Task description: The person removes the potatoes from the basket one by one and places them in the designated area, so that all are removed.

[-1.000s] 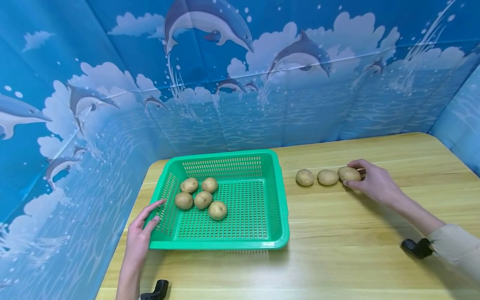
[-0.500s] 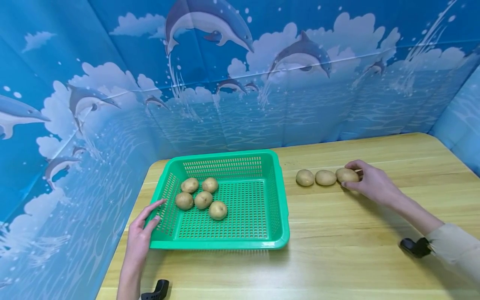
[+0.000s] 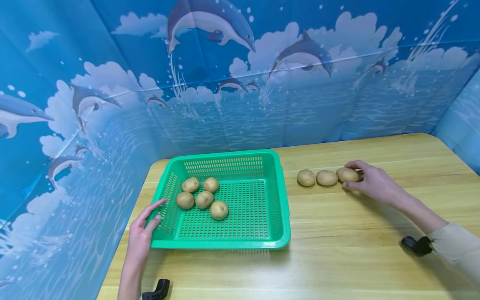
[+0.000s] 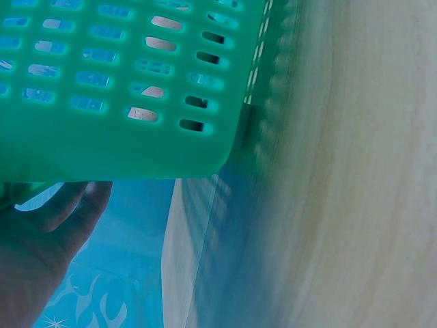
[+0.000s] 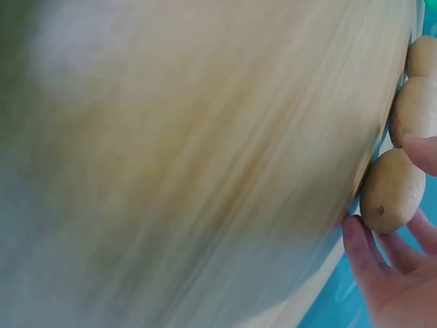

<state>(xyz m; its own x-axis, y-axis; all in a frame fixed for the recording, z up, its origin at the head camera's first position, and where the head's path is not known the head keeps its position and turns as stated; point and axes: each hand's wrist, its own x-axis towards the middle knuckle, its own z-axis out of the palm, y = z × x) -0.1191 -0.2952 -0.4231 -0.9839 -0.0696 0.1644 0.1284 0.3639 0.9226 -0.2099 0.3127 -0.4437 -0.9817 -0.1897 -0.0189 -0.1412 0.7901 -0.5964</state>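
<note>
My left hand (image 3: 139, 233) grips the left rim of a green plastic basket (image 3: 258, 244), which holds several potatoes (image 3: 204, 200) grouped toward its left side. In the left wrist view, fingers (image 4: 72, 212) show at the rim below the basket's slotted wall. On the table to the right, my right hand (image 3: 375, 182) holds the rightmost potato (image 3: 346, 174) of a row of three between thumb and fingers. That potato sits against or very near the middle potato (image 3: 327, 178), and the left potato (image 3: 306, 178) lies beside it. The right wrist view shows the held potato (image 5: 391, 193) low, by the table.
The wooden table (image 3: 337, 241) extends in front of the basket and to the right. A blue curtain (image 3: 240, 116) printed with dolphins hangs along the back and left table edges. Black wrist devices (image 3: 416, 246) are on both arms.
My right hand has shifted slightly left with the rightmost potato, and the middle potato has moved a little left toward the left one. The left hand and basket stay put.
</note>
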